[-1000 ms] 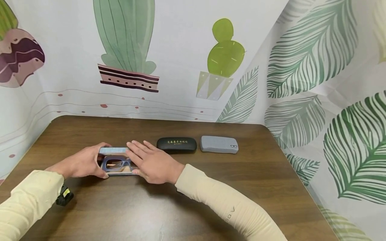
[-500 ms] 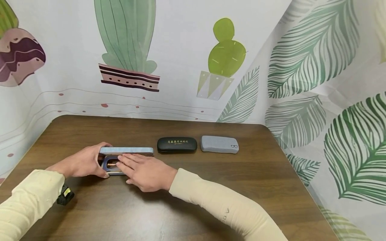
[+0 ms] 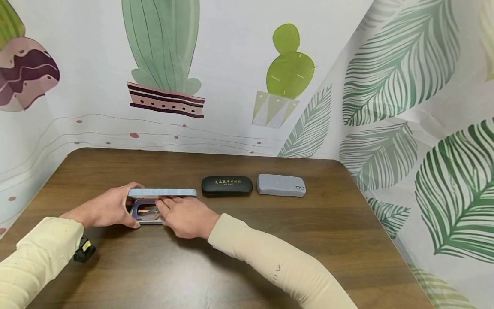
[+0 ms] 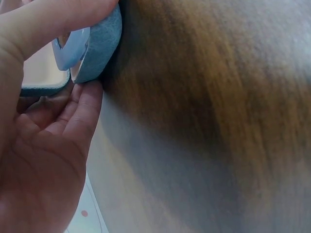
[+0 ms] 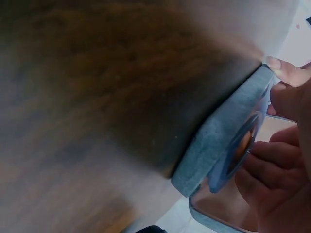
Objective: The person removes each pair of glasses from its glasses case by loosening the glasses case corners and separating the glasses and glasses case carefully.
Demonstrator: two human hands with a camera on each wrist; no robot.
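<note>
Both hands worked the open blue case (image 3: 162, 193) near the tabletop's (image 3: 247, 257) left edge: left hand (image 3: 102, 210) gripping its end, right hand (image 3: 185, 216) fingers curled, tucking glasses (image 3: 144, 211) inside; lid unclosed.

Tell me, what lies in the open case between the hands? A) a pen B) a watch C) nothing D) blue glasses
D: blue glasses sit in the open case, whose end the left hand grips while the right hand reaches onto them.
</note>
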